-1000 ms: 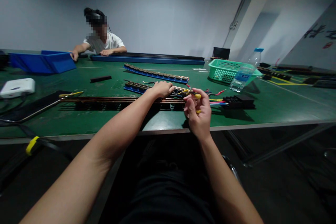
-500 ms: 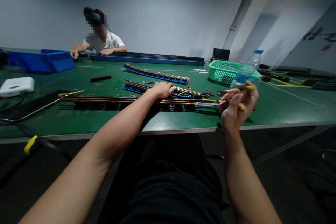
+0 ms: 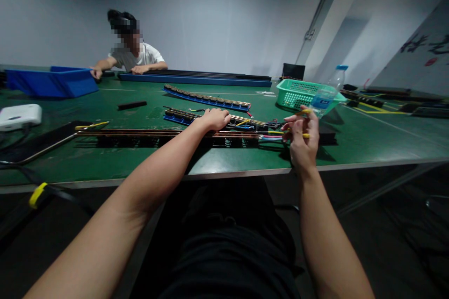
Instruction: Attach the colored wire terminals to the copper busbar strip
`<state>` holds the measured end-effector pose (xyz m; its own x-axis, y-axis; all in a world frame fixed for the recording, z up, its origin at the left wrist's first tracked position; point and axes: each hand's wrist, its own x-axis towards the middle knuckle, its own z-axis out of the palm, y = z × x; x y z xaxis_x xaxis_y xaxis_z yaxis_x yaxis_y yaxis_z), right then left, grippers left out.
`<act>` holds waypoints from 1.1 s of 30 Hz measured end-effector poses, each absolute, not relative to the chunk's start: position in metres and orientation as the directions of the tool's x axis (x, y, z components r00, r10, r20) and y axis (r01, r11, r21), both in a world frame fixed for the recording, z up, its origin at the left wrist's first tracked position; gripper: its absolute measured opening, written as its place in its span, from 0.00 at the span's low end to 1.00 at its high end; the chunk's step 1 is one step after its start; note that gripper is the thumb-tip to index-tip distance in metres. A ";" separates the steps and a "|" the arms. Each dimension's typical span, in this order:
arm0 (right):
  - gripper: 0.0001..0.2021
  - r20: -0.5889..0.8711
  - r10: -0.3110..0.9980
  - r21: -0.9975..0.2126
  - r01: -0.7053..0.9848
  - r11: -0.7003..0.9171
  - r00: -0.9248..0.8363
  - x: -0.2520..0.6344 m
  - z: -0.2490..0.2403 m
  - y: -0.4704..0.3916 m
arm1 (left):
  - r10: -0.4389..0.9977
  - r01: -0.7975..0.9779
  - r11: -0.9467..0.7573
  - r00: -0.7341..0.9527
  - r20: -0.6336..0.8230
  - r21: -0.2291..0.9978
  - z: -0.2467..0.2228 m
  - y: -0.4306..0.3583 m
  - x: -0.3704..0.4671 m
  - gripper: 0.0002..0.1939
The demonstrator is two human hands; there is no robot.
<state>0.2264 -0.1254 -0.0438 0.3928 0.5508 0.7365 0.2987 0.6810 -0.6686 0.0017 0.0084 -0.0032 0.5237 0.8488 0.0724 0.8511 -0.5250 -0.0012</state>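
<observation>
A long black rail with copper strips [image 3: 168, 132] lies along the front of the table. My left hand [image 3: 215, 119] is over its middle, fingers bent across the far side and holding it down. From the rail's right end run pink, blue and yellow wires [image 3: 271, 138]. There my right hand [image 3: 304, 138] is closed on yellow-handled pliers [image 3: 306, 112]; their jaws are hidden or blurred by the fingers, so I cannot tell whether they grip a wire. Just behind my left hand lies a shorter blue-based rail [image 3: 175, 116] with loose wires.
Another curved blue-based rail [image 3: 206, 98] lies farther back. A green basket [image 3: 294, 96] and a water bottle [image 3: 328, 91] stand at right. At left are a blue bin [image 3: 52, 84], a white box [image 3: 21, 116] and a black bar [image 3: 132, 105]. A person [image 3: 140, 56] sits opposite.
My right hand has moved left with the pliers, nearer the rail's wire end, and turned somewhat. A dark block behind it now shows. My left hand stays on the rail.
</observation>
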 end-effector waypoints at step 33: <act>0.29 0.712 0.298 -0.538 0.221 0.814 0.636 0.195 -0.052 -0.193 | 0.837 0.839 -0.544 0.543 0.071 -0.006 -0.004 0.010 0.002 0.25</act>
<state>0.1953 -0.1930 -0.0515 0.6356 0.2981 0.7122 0.2207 0.8138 -0.5376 0.0019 0.0105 -0.0040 0.5431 0.8367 0.0714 0.8390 -0.5441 -0.0055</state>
